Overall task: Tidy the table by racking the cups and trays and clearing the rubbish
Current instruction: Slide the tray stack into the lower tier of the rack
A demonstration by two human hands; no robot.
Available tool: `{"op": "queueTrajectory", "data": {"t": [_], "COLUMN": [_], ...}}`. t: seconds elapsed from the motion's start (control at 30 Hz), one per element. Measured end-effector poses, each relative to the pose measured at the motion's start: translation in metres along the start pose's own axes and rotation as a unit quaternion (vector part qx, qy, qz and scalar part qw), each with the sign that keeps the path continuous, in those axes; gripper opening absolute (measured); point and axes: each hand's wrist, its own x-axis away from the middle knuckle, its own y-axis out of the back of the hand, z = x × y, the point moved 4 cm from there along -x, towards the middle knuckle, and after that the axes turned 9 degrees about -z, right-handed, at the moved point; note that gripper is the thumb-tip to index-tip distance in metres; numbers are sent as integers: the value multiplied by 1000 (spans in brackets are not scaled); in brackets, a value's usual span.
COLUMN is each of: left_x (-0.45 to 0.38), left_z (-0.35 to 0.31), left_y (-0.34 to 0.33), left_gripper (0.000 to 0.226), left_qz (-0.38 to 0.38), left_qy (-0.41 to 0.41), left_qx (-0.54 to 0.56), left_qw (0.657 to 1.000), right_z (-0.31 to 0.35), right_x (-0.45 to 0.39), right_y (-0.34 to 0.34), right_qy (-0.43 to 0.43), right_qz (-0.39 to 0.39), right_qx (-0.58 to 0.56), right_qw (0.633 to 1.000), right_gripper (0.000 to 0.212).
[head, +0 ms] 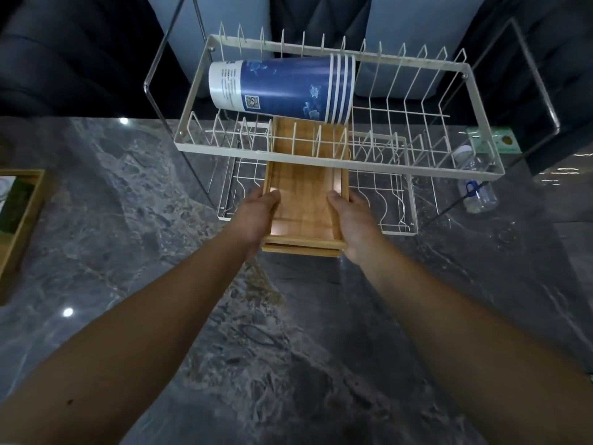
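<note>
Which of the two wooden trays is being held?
The wooden tray under the rack's upper tier, gripped by the left hand and right hand. The other tray sits untouched at the table's left edge.

The wooden tray point(305, 200) runs beneath the upper rack tier point(321, 155) — its far end is hidden by the cup stack point(282, 86). A second tray point(19, 220) is cut off at the left edge — contents indistinct.
</note>
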Motion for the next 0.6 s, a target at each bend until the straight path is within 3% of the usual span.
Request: {"op": "queueTrajectory", "data": {"t": [0.17,0.27,0.43,0.6], "left_x": [12,21,37,38], "left_z": [5,11,20,20], "left_y": [0,1,3,4], "left_gripper": [38,53,18,12], "left_qz": [18,8,-13,7], "left_qy": [40,56,47,40], "left_qx": [17,16,19,18], "left_qw": [999,998,999,999], "right_z": [-2,-5,-9,-12], "right_x": [4,7,10,12], "right_y": [3,5,11,10], "right_qy": [-21,-32,-33,-33], "right_qz": [18,37,60,75], "right_qx": [22,13,1,9], "right_qw": [999,999,998,997], "right_gripper": [41,22,6,13]}}
